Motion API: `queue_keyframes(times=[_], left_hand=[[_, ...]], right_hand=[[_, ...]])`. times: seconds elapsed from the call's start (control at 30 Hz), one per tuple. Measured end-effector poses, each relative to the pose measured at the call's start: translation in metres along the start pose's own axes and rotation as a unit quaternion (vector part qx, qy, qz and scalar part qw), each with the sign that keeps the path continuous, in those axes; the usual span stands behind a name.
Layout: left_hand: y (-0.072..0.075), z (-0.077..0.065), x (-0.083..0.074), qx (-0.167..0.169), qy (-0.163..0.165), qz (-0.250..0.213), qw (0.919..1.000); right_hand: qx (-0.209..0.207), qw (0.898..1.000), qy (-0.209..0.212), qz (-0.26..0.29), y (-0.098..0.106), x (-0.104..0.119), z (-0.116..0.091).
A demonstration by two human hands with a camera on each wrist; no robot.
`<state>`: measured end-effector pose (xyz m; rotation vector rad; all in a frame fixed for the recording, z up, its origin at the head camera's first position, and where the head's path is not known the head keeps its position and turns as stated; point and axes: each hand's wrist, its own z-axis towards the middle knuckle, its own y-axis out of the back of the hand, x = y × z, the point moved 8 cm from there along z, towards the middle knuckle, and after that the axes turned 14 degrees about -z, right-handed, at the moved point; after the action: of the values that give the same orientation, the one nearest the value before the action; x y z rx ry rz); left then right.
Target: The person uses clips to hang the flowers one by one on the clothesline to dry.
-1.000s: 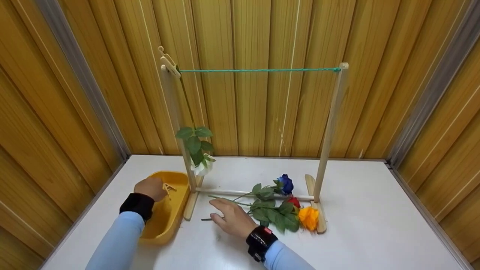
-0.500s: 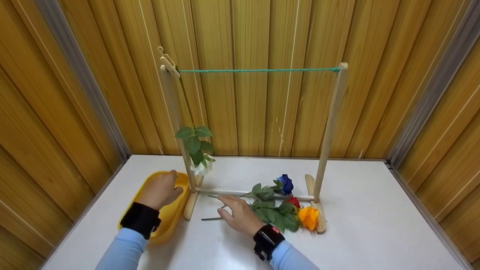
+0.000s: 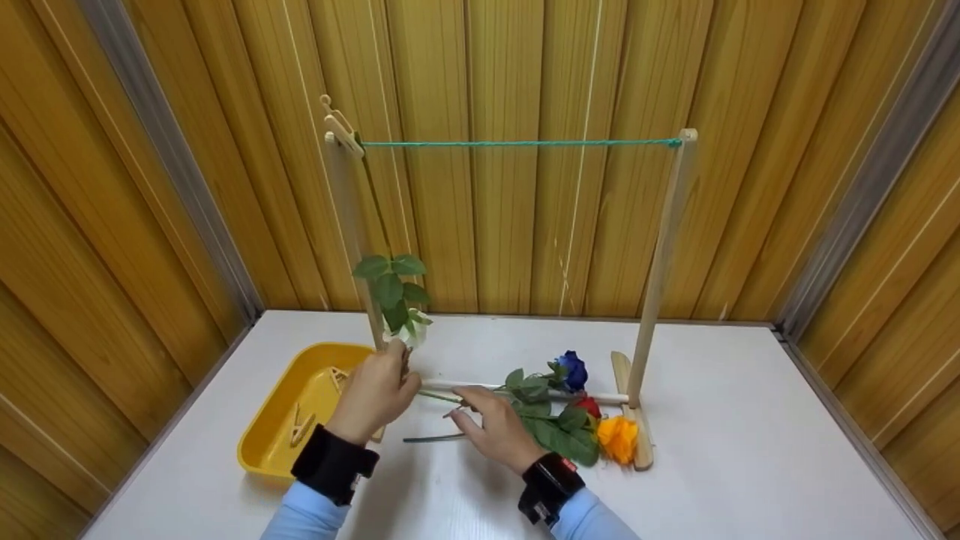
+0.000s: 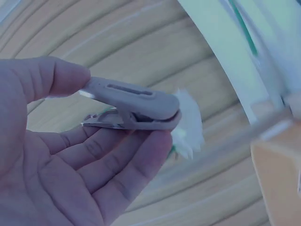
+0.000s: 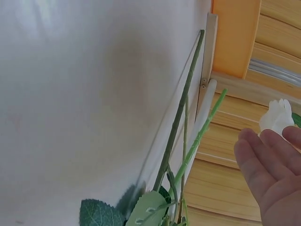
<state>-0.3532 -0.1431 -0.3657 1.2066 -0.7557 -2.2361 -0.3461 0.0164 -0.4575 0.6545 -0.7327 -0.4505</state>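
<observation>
My left hand [image 3: 373, 396] pinches a clothespin [image 4: 141, 101] between thumb and fingers, in front of the left post. Its jaws look closed in the left wrist view. My right hand [image 3: 496, 429] hovers over the flower stems [image 5: 181, 113] with relaxed fingers, apart from them in the right wrist view. A blue rose [image 3: 572, 370], a red rose [image 3: 588, 406] and an orange rose [image 3: 618, 437] lie on the table, blooms to the right. A white rose [image 3: 417, 330] hangs upside down from the line's left end, clipped by another clothespin [image 3: 343, 135].
A wooden frame stands on the table with a green cord [image 3: 517, 142] strung between its left post and right post [image 3: 660, 262]. The yellow tray [image 3: 259, 442] at the left holds loose clothespins [image 3: 301, 427]. A wood-patterned wall stands behind the white table [image 3: 720, 420].
My left hand has come out of the yellow tray with a clothespin and moved right, towards the stems. My right hand has shifted slightly right.
</observation>
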Motion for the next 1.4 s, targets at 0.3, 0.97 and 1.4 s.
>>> queue_keyframes(times=[0.3,0.97,1.4], left_hand=[[-0.03,-0.012,-0.017,-0.004,-0.049,-0.114,0.9923],[-0.072,-0.04,-0.025,0.061,0.002,-0.366,0.9284],[-0.074,-0.04,-0.021,0.074,0.002,-0.339,0.938]], right_hand=[[0.0,0.998,0.019,0.058,0.01,0.001,-0.009],[-0.023,0.991,0.011,0.134,0.025,0.006,-0.034],[-0.014,0.993,-0.036,0.112,0.037,-0.003,-0.035]])
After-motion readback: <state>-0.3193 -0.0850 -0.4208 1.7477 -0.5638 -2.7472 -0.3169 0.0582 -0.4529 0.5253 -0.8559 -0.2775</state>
